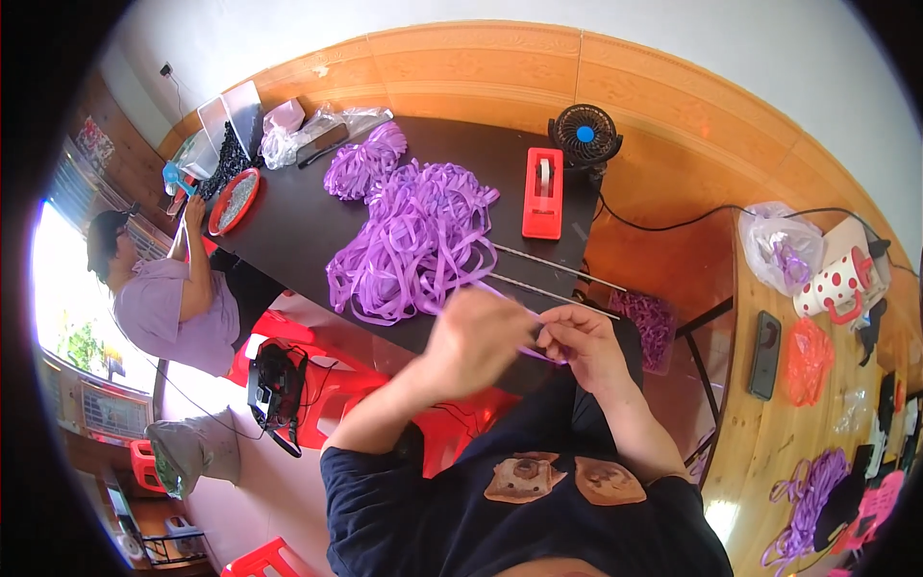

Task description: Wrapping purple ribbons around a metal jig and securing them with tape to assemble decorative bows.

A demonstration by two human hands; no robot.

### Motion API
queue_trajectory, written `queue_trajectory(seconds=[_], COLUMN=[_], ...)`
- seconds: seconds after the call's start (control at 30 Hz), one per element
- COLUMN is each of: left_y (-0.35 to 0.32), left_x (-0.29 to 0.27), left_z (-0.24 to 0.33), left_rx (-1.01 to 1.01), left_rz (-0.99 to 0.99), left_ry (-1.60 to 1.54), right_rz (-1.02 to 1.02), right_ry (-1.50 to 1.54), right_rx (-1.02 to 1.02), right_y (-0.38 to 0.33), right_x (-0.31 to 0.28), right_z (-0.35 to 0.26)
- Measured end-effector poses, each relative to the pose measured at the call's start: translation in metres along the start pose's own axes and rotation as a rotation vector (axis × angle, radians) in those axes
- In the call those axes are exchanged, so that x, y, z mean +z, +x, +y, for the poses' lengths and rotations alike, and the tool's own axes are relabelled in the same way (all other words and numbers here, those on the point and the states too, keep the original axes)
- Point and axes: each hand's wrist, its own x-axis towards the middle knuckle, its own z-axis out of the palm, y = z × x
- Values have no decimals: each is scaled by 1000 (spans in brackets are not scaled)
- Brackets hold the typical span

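Observation:
My left hand [486, 338] is curled with its fingers toward my right hand, and motion blurs it. A thin purple ribbon [544, 357] runs between the two hands, just past the table's near edge. My right hand [584, 348] is closed in a pinch on this ribbon, thumb against fingers. What lies inside the left fingers is partly hidden. Beyond my hands a large tangled heap of purple ribbon [413, 240] covers the middle of the dark table [471, 139]. Two thin rods [562, 265] stick out over the table's right edge, close above my right hand.
A red tape dispenser [543, 207] and a small black fan [585, 135] stand at the back right. At the left, a person [178, 303] sits by a red tray [234, 202]. A wooden table [735, 423] on the right bears a phone [765, 356] and a dotted mug [835, 285].

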Motion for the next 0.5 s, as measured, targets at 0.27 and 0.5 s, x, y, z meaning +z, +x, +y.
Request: queue_trajectory(seconds=[0.27, 0.5], left_y=[-51, -38], left_x=[-12, -13], left_z=[-141, -143], left_rx=[-410, -404], left_rz=[-158, -160], left_ry=[363, 462], right_rz=[-158, -406], right_ry=[97, 360], right_rx=[-271, -603], right_y=[-50, -84], right_x=[-28, -64], right_z=[-25, -56])
